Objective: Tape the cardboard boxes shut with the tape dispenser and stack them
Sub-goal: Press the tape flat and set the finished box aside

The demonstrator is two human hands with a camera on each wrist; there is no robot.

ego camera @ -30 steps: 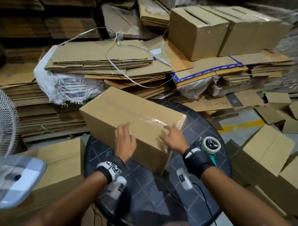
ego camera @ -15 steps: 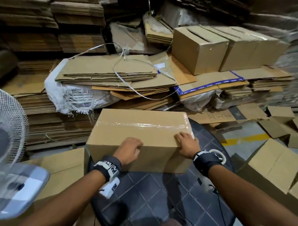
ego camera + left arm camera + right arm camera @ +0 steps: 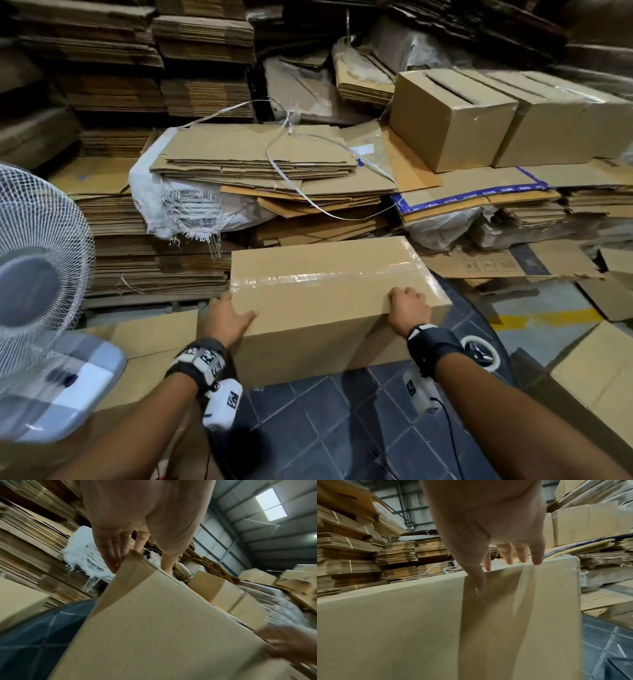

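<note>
A brown cardboard box (image 3: 325, 294) stands on the dark tiled round table (image 3: 342, 428), with clear tape running along its top seam. My left hand (image 3: 227, 317) grips its near left corner, thumb on top and fingers down the left side (image 3: 109, 555). My right hand (image 3: 407, 308) holds the near right top edge, fingers hooked over the top (image 3: 537, 555) and thumb on the front face. The tape dispenser (image 3: 479, 353) lies on the table just right of my right wrist, partly hidden by it. Both wrist views show the box's plain front face (image 3: 154, 622) (image 3: 402, 622).
Closed boxes (image 3: 452, 116) sit in a row at the back right on flattened cardboard. A pile of flat sheets with loose strapping (image 3: 260, 161) lies behind the table. A white fan (image 3: 37, 246) stands at the left, and more boxes (image 3: 596, 370) lie low at the right.
The box has swung from lying diagonally to sitting square in front of me. My hands have slid from its near face out to its two near top corners.
</note>
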